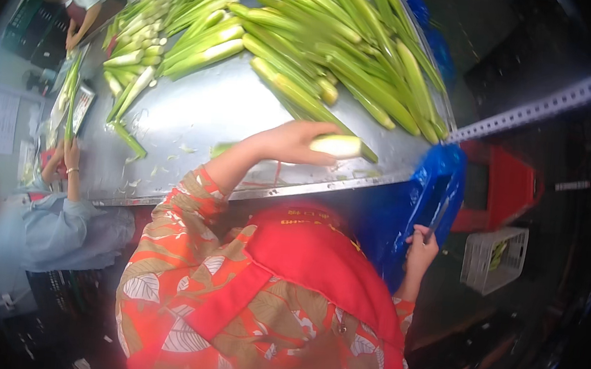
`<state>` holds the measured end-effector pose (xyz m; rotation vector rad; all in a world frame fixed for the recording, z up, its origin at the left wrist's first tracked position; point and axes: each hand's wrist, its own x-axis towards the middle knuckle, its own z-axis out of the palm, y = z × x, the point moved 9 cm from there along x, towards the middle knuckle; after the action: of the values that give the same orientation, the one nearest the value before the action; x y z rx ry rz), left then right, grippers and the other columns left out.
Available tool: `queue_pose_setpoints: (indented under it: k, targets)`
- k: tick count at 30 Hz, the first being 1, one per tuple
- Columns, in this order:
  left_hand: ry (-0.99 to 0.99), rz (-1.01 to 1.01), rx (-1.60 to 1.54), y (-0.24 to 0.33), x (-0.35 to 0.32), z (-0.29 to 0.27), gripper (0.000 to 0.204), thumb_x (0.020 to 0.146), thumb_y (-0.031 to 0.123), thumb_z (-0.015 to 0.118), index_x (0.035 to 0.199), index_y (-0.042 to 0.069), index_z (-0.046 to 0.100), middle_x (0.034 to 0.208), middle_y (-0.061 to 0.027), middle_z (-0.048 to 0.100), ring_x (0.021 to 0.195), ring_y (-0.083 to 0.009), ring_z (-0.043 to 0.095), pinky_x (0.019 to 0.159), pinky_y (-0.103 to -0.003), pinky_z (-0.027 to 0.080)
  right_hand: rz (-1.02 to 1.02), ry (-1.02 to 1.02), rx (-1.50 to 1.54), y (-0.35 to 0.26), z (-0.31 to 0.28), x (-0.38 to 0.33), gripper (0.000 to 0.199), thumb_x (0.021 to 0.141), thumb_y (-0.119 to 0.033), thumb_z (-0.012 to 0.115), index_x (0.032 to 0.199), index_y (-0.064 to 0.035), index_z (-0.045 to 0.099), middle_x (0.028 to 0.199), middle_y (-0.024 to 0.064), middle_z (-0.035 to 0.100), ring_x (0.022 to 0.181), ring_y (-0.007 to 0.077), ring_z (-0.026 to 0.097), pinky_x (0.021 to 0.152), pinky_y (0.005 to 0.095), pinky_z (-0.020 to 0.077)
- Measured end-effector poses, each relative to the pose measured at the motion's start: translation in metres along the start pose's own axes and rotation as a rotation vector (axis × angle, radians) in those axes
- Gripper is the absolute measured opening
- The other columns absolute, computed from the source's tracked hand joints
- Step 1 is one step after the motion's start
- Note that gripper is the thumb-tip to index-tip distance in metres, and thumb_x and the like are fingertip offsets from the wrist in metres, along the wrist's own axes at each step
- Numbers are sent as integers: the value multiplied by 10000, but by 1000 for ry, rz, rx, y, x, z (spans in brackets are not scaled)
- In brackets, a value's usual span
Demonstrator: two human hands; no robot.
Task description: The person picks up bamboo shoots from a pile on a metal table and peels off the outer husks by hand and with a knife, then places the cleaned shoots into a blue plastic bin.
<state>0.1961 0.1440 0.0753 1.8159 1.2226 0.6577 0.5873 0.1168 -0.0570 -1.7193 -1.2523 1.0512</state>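
Note:
My left hand [292, 142] reaches over the metal table [196, 119] and is closed around a pale green stalk [339, 145] lying near the front edge. My right hand [420, 250] is off the table to the right, beside a blue plastic bag [436, 179], and grips a dark-bladed knife [437, 220] pointing up. A large heap of long green stalks [349, 49] lies just beyond my left hand. I wear an orange leaf-patterned shirt and a red apron.
A second heap of trimmed stalks [176, 26] lies at the table's far left, with peel scraps around it. A person in light blue [60, 220] handles stalks at the left edge; another person sits at the far corner. A red crate [506, 185] and a white basket [494, 257] stand on the right.

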Motion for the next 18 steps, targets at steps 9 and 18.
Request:
queue_pose_setpoints:
  k: [9, 18]
  targets:
    - [361, -483, 775, -175, -83, -171, 566, 761, 346, 710, 1277, 230, 510, 1078, -123, 587, 1075, -307, 549, 980, -526, 370, 3, 32, -104, -62, 29, 10, 125, 878, -90, 588, 964, -15, 638, 632, 31, 595, 415, 53, 412, 379, 208, 305]
    - [917, -577, 1221, -221, -66, -334, 545, 858, 201, 612, 1371, 259, 438, 1413, -114, 405, 1292, -337, 384, 981, -557, 363, 157, 25, -151, -50, 60, -14, 130, 846, -80, 652, 926, 22, 660, 758, 43, 634, 633, 106, 595, 591, 238, 476]
